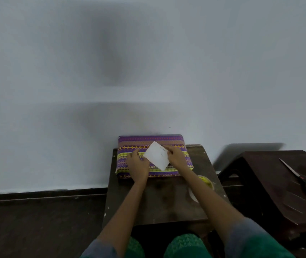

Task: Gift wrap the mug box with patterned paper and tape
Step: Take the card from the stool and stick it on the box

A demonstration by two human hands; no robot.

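Tape roll [205,181] half hidden behind right forearm; blurred.

Grey-blue short sleeves [245,237]; green patterned trousers [183,244]; forearms bare.

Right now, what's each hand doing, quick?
Left hand: holding the left edge of the white card over the wrapped box.
Right hand: holding the card's right edge.
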